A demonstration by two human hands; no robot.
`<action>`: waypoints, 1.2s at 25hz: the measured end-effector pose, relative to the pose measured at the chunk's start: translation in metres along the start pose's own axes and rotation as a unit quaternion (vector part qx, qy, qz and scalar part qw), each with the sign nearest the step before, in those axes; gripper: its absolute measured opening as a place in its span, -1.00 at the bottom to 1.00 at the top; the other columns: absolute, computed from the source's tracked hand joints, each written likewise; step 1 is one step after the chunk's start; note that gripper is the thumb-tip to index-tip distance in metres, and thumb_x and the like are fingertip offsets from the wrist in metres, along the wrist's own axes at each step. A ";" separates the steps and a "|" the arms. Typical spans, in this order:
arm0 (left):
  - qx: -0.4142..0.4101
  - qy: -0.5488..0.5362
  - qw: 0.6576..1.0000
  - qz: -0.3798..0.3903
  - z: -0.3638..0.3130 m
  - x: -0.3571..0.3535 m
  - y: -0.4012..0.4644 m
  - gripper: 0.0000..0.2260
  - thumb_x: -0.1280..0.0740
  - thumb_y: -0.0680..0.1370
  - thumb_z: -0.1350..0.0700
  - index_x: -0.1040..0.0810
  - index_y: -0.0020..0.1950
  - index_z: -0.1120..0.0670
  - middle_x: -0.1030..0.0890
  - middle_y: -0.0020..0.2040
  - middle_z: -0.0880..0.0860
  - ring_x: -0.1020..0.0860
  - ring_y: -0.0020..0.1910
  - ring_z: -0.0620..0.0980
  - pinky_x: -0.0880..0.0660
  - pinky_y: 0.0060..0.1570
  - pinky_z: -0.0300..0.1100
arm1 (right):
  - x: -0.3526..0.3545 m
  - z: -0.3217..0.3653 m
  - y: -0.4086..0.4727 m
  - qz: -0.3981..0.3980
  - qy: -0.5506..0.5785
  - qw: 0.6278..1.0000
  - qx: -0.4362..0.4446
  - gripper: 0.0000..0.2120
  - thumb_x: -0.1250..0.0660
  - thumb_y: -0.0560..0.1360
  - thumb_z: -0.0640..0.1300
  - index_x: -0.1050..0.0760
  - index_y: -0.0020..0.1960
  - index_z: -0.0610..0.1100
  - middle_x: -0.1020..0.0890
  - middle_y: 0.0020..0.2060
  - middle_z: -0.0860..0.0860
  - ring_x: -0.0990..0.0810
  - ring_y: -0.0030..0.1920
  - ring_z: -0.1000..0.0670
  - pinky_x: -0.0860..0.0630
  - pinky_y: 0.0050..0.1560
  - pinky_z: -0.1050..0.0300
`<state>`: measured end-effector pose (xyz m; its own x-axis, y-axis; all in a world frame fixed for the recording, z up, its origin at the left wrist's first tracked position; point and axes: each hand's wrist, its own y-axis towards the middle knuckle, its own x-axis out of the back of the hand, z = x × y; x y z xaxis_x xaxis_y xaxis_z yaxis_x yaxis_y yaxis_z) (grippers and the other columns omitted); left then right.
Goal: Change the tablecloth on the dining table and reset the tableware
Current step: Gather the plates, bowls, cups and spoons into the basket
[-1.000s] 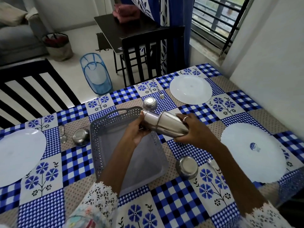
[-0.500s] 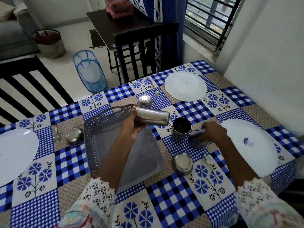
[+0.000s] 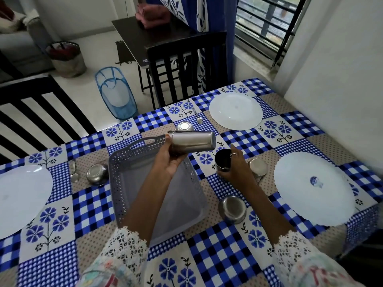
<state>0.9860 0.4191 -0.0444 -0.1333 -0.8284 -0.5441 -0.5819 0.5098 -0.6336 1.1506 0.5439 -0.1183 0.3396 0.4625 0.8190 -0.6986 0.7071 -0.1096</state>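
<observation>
Going left to right, the likeliest slip lies with the stacked steel tumblers (image 3: 191,143) that the left hand (image 3: 169,160) holds lying sideways above the grey perforated tray (image 3: 132,175): the fingers are curled round only the lower end, so the free end could tip, or an inner tumbler, if the stack is indeed nested, could slide out and clatter onto the tray or the upturned steel bowl (image 3: 185,126) just behind. Next along, the right hand (image 3: 236,166) wraps loosely round a single upright tumbler (image 3: 222,160) standing on the blue checked tablecloth (image 3: 93,204); its index finger is raised rather than clamped, so a hasty lift might let the smooth metal slip. Just beside that hand sits an inverted tumbler (image 3: 258,167), close enough to be knocked by the wrist, with a bowl (image 3: 232,209) near the forearm. The white plate (image 3: 313,188) lies at the right edge, apart from both hands.
</observation>
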 end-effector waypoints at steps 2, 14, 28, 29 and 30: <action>-0.005 -0.007 1.000 0.004 0.001 0.003 0.000 -0.61 -0.28 0.56 0.09 -0.32 0.32 0.23 -0.43 0.26 0.25 -0.38 0.33 0.25 -0.39 0.28 0.17 | -0.003 0.013 0.001 -0.016 0.030 0.999 0.030 -0.15 -0.55 0.27 -0.15 -0.17 0.41 -0.30 -0.30 0.31 -0.19 -0.42 0.27 -0.19 -0.47 0.22 -0.03; -0.225 0.509 0.807 0.196 -0.002 -0.009 -0.007 -0.68 -0.35 0.52 0.08 -0.51 0.19 0.23 -0.57 0.07 0.11 -0.57 0.01 0.01 -0.54 -0.10 -0.26 | 0.056 0.089 0.024 0.108 0.055 0.989 0.088 0.13 -0.58 0.19 0.02 0.11 0.48 -0.05 -0.55 0.21 -0.04 -0.54 0.20 -0.09 -0.45 0.25 -0.13; -0.024 0.163 0.985 0.051 0.024 0.024 0.005 -0.78 -0.31 0.55 0.09 -0.50 0.05 0.24 -0.55 0.01 0.17 -0.55 -0.02 0.13 -0.50 0.09 0.18 | 0.041 -0.059 -0.008 0.043 0.008 0.990 -0.136 -0.36 -0.55 0.28 -0.04 -0.39 0.26 -0.17 -0.44 0.21 -0.19 -0.51 0.12 -0.17 -0.52 0.07 0.01; -0.017 0.138 0.990 0.038 0.025 0.023 0.006 -0.76 -0.32 0.54 0.10 -0.48 0.08 0.25 -0.53 0.04 0.18 -0.54 -0.02 0.14 -0.51 0.07 0.18 | 0.041 -0.056 -0.011 -0.017 0.097 0.985 -0.140 -0.47 -0.52 0.32 -0.14 -0.41 0.22 -0.18 -0.47 0.15 -0.16 -0.54 0.07 -0.14 -0.55 -0.01 0.02; -0.013 0.128 0.991 0.025 0.025 0.022 0.006 -0.72 -0.32 0.54 0.10 -0.45 0.13 0.27 -0.51 0.08 0.19 -0.53 -0.02 0.14 -0.51 0.03 0.17 | 0.046 -0.050 -0.015 -0.068 0.238 0.956 -0.155 -0.53 -0.49 0.36 -0.20 -0.41 0.21 -0.17 -0.50 0.11 -0.14 -0.56 0.03 -0.12 -0.60 -0.08 0.03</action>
<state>1.0001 0.4098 -0.0738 -0.3595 -0.8361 -0.4144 -0.5903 0.5477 -0.5929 1.2079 0.5814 -0.1067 0.7138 0.4934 0.4970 -0.4319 0.8688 -0.2421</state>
